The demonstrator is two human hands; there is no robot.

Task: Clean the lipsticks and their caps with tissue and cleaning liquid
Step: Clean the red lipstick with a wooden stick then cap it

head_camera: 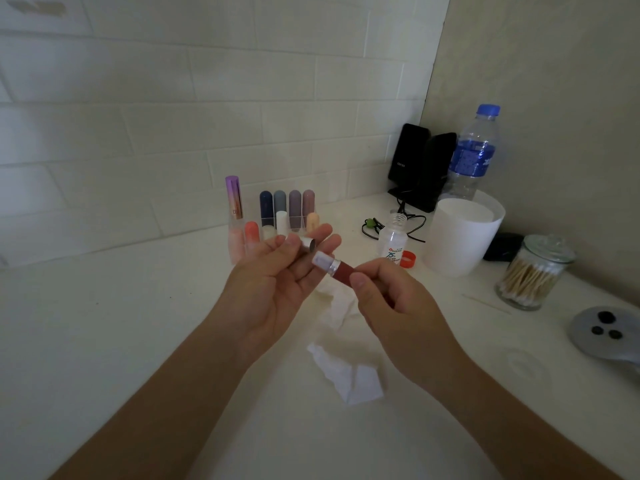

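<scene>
white counter (104, 323) below. my left fingers (293, 242) pinch the cap (309, 244), right fingers (360, 280) grip the lipstick (341, 270). a slack pinch could drop the cap.

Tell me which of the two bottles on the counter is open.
The small clear bottle: its threaded neck is bare and a red cap lies beside it. The tall water bottle has its blue cap on.

"75" on small clear bottle (393, 239), black speaker (405, 152) logo unreadable
</scene>
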